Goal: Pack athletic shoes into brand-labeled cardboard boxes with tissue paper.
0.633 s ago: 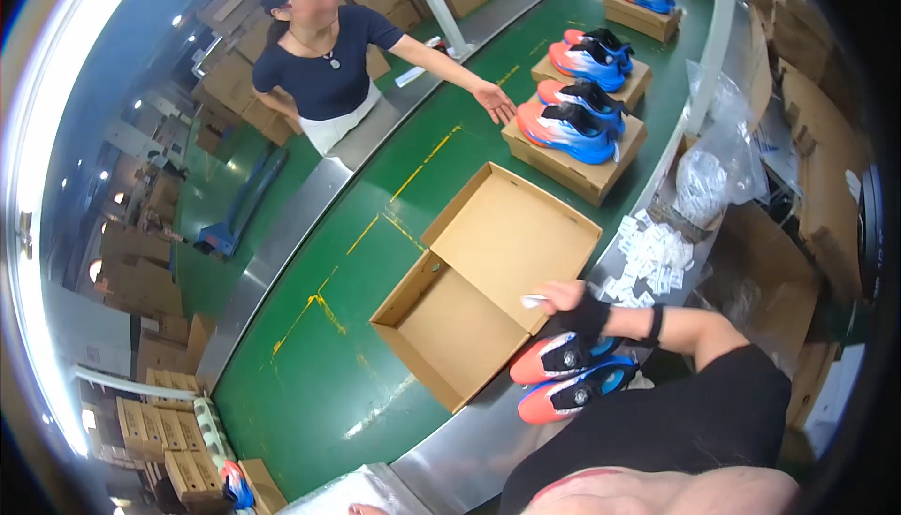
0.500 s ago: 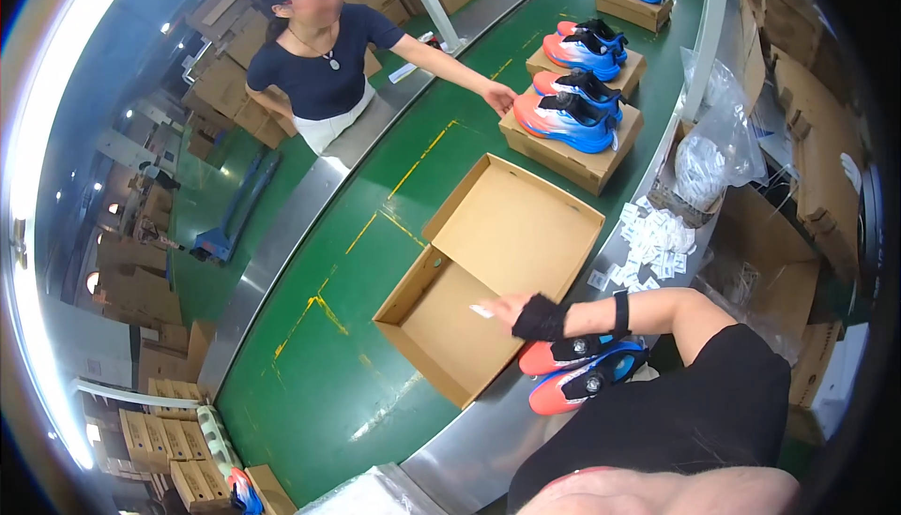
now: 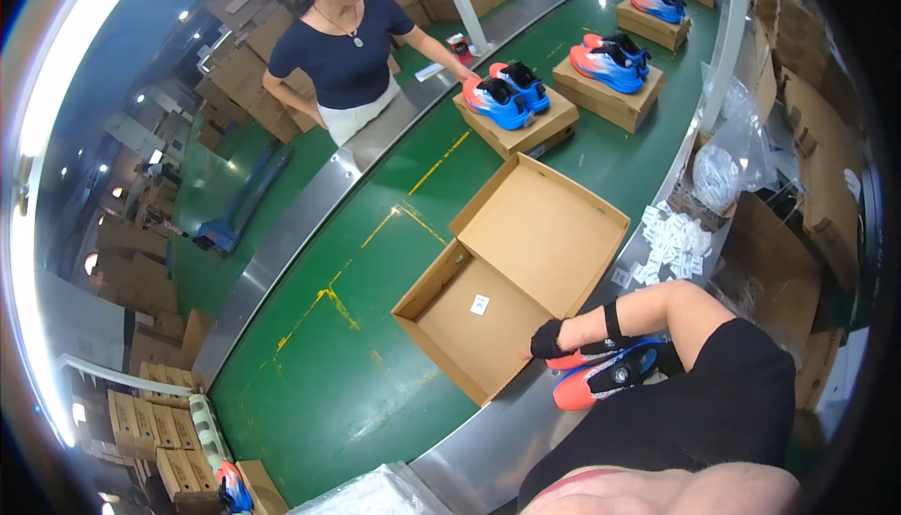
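Observation:
An opened brown shoebox (image 3: 540, 224) lies on the green belt, its lid folded back and its tray toward me. One small white packet (image 3: 480, 305) rests flat on the tray's floor. My right hand (image 3: 527, 354), with a black wrist wrap, hangs at the box's near edge beside a pair of orange-and-blue sneakers (image 3: 587, 389). The wrap and forearm mostly hide its fingers, so whether it holds anything does not show. Those sneakers sit on the metal edge under my forearm. My left hand is out of the picture.
Across the belt, a person's hand (image 3: 469, 76) touches sneakers (image 3: 507, 102) on a closed box. More boxes topped with sneakers (image 3: 610, 65) stand farther along. A pile of white packets (image 3: 671, 243) and a plastic bag (image 3: 718, 173) are at right. Clear wrapping (image 3: 366, 494) lies nearest.
My right hand has let go of the white packet in the tray and drawn back toward the sneakers beside me. The other person has shifted a sneaker-topped box toward the belt's far side.

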The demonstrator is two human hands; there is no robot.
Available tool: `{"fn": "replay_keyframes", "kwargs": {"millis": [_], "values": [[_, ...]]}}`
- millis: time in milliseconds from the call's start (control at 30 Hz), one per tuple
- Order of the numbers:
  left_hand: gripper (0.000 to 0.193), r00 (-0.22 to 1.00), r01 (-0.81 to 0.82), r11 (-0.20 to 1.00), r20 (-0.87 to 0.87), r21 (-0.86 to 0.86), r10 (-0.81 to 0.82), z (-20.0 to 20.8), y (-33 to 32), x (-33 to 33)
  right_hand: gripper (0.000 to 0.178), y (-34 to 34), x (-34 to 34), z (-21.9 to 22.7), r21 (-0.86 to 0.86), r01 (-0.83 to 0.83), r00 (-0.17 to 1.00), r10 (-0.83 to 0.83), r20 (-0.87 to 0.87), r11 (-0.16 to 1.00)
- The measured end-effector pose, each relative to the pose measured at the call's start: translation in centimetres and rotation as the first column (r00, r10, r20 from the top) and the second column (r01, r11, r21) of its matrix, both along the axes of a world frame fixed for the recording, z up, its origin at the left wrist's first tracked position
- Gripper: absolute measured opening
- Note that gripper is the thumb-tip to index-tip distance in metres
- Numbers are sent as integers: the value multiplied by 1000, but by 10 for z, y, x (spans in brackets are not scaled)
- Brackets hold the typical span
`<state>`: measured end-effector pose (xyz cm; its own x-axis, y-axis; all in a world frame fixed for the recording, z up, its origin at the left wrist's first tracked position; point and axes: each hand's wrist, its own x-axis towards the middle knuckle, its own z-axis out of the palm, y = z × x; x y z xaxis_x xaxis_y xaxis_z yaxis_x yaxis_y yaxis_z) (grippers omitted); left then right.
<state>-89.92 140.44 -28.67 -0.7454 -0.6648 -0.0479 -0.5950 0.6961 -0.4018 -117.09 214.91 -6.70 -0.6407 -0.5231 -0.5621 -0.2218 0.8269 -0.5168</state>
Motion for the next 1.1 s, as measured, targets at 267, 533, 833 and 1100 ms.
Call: {"fn": "replay_keyframes", "kwargs": {"millis": [267,533,833,1100], "values": [[39,995,0,1000,-101,2,0,101,10,51,37,-2,-7,-43,29,-117,988,119,-98,993],[31,480,521,679,-835,518,269,375,321,-112,36,12,-8,-65,-2,14,999,-14,45,1000],[15,413,897,-136,-686,421,599,390,598,-255,100,2,10,82,-921,-72,924,-321,-205,382],[47,184,982,-2,-969,186,-166,388,699,-295,21,108,-23,58,-744,512,154,-806,571,-429]]}}
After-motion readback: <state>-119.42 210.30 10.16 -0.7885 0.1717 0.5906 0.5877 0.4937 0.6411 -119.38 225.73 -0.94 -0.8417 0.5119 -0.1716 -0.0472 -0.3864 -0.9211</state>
